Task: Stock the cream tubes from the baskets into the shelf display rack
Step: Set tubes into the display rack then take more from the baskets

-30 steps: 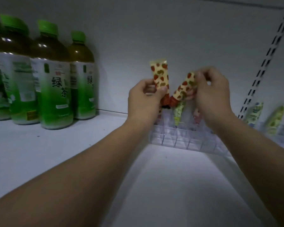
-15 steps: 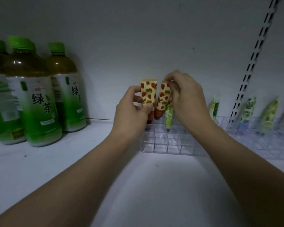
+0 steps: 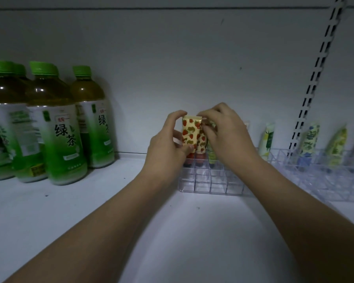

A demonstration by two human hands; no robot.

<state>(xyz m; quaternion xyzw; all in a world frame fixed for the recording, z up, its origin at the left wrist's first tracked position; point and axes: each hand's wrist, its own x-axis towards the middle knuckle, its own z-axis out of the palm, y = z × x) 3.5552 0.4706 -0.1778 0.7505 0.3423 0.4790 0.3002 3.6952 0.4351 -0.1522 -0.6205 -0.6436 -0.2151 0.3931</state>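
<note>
Up close in the head view, both hands work at the far left corner of the clear rack (image 3: 202, 183), which sits on the white shelf (image 3: 90, 211). The left hand (image 3: 168, 148) pinches the first strawberry tube (image 3: 190, 132) between thumb and fingers, cap down in a back cell. The right hand (image 3: 227, 133) curls over the crimped top of the second strawberry tube (image 3: 201, 142), just beside the first, its fingers pinching that top edge.

These tubes look light, soft-walled and glossy, flat at the crimp and round at the red cap; I would judge them easy to dent and a little slippery, so the stiff crimped end or the mid-body is the sensible place to hold. The rack is hard transparent plastic with thin square dividers that will likely keep a tube upright only loosely.

A green tube (image 3: 212, 158) stands to the right of the pair, partly hidden. More patterned tubes (image 3: 268, 139) lean farther right. Green tea bottles (image 3: 55, 127) stand at the left.
</note>
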